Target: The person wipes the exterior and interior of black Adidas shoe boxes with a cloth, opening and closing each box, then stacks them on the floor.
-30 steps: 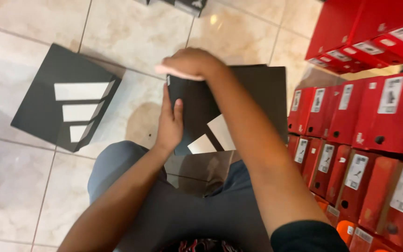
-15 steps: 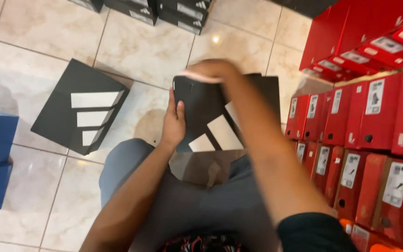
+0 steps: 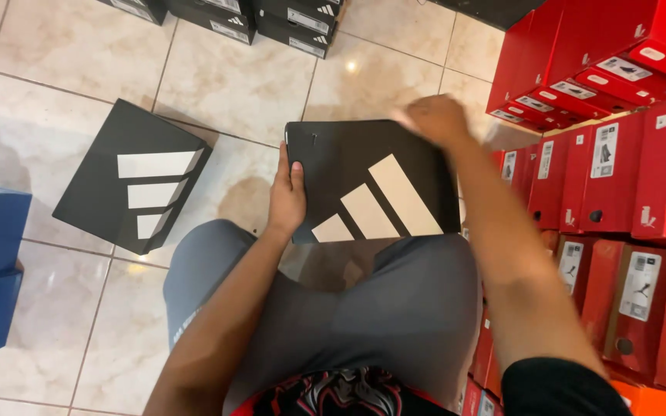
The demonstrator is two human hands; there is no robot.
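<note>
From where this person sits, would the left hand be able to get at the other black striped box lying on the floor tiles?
Probably yes. The left hand now grips the black box on the lap, but the black box on the floor lies just to its left, with only bare tile floor between.

matt black cardboard lid [image 3: 371,181] with pale printed stripes; a second matt black box [image 3: 132,177] lies on glossy, smooth beige tiles [image 3: 233,85]. red boxes [image 3: 641,154] look like smooth card; shorts [image 3: 395,308] grey cloth.

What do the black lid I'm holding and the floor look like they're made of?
Black lid: likely matte cardboard, thin and flat with sharp folded edges, held by the left hand and right hand. Floor: apparently glazed ceramic tile, glossy, with grout lines and a light reflection.
</note>
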